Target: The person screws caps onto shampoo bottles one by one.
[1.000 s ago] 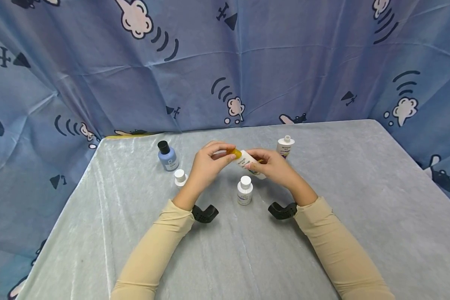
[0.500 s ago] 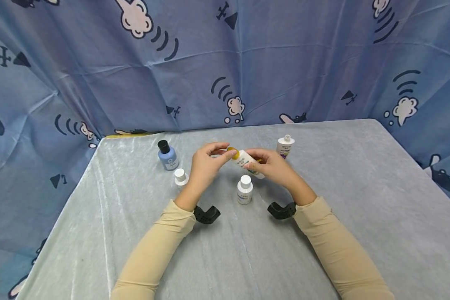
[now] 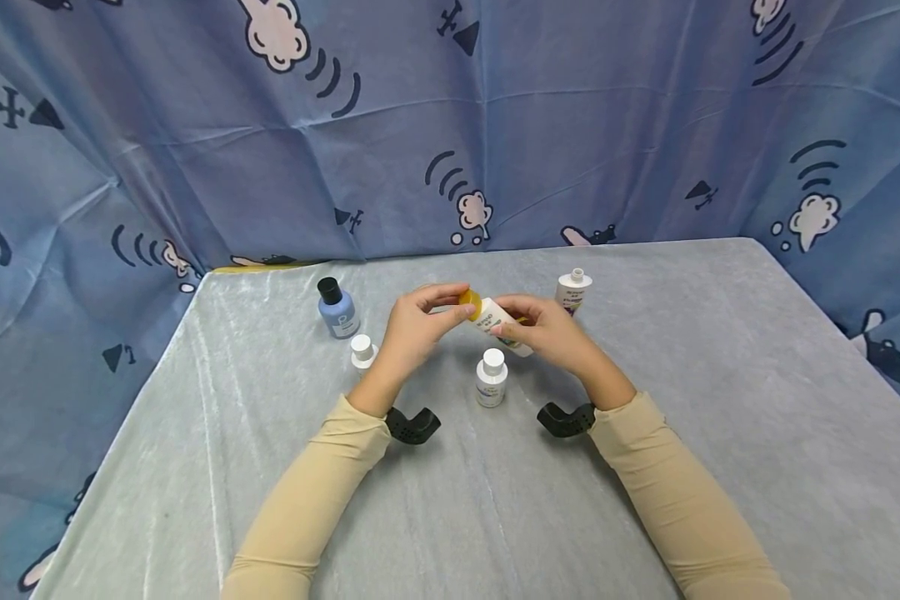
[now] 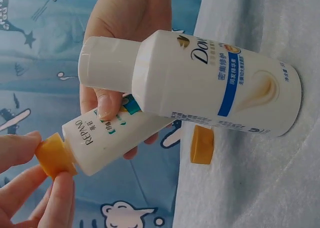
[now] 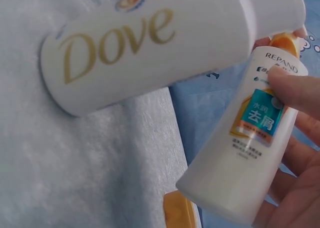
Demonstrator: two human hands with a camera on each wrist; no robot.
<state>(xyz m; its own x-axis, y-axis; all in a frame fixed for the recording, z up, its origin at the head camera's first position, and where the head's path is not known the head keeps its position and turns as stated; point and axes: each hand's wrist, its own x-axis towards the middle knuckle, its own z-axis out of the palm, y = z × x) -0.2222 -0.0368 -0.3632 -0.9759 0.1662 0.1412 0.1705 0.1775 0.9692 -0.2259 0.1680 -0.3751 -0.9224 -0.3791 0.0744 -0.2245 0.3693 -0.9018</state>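
Tilted above the table is a white REPAND bottle (image 3: 502, 323), its label legible in the right wrist view. My right hand (image 3: 543, 332) holds its body, thumb on the front and fingers behind. At the bottle's upper end sits an orange-yellow cap (image 4: 55, 155), pinched between the thumb and fingers of my left hand (image 3: 418, 327). A white Dove bottle (image 3: 491, 385) with a white cap stands just nearer to me than the hands and fills much of both wrist views. A second orange-yellow cap (image 4: 202, 144) lies on the table behind it.
A blue bottle (image 3: 338, 315) with a black cap stands at left. My left forearm partly covers a white-capped bottle (image 3: 363, 352). An uncapped white bottle (image 3: 572, 292) stands beyond my right hand. A patterned blue curtain (image 3: 450, 125) hangs behind the grey cloth-covered table (image 3: 720, 375).
My left fingers have shifted on the cap: they lifted off its top half a second ago and now close over it again. The right hand keeps holding the bottle in nearly the same place.
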